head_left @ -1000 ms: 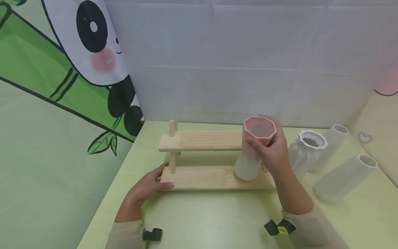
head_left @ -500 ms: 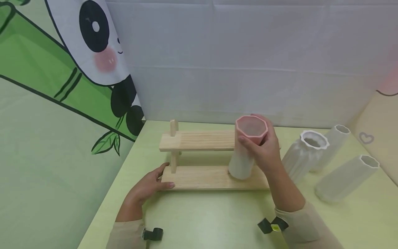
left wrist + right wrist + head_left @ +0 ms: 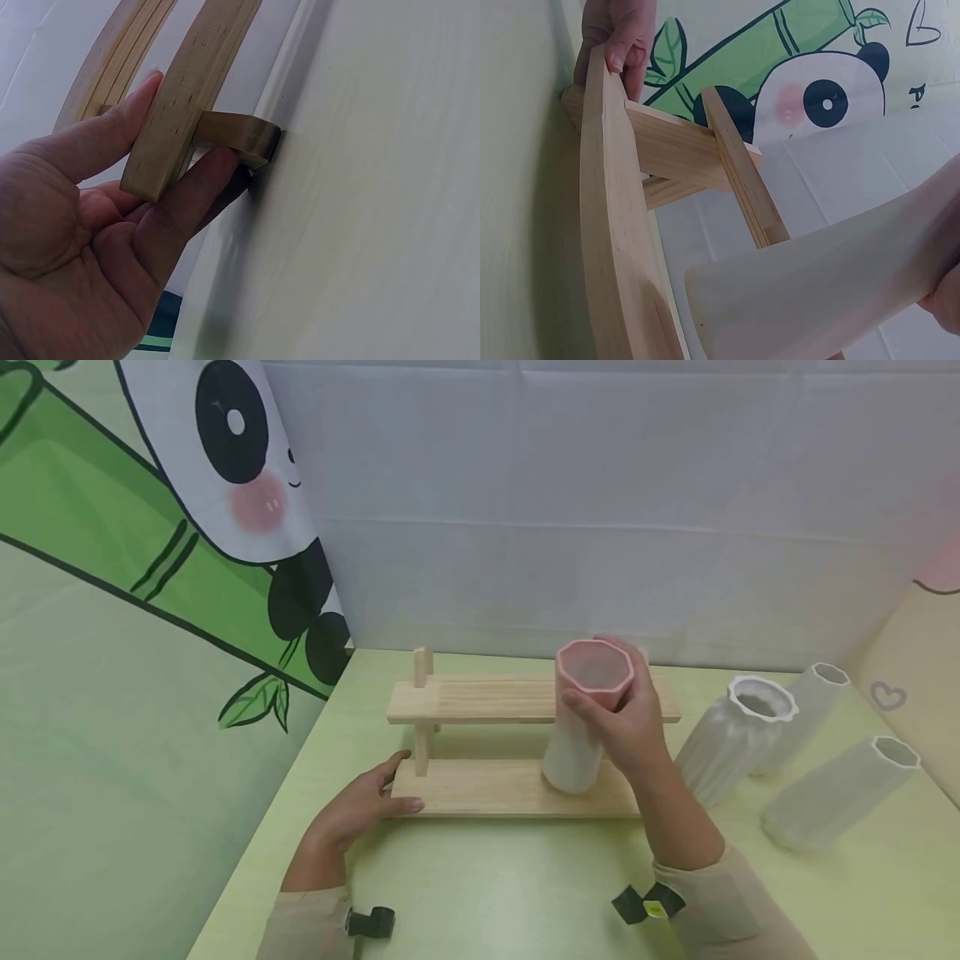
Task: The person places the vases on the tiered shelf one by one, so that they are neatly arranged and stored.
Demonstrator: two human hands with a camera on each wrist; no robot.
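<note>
A two-tier wooden shelf stands on the table. My left hand grips the left end of its lower board, thumb on top and fingers beneath, as the left wrist view also shows for that hand. My right hand holds a vase, pink at its eight-sided rim and white below, with thumb and fingers round the upper part. The vase leans slightly, its base over the right part of the lower board. In the right wrist view a small gap seems to show between the vase's base and that board.
To the right of the shelf stand a white ribbed vase with a wavy rim, a plain white vase behind it, and another white vase nearer the right edge. A pale wall cloth rises behind the table.
My right hand has carried the pink and white vase left along the lower board, more slowly in the last half second. My left hand has stayed on the shelf's end.
</note>
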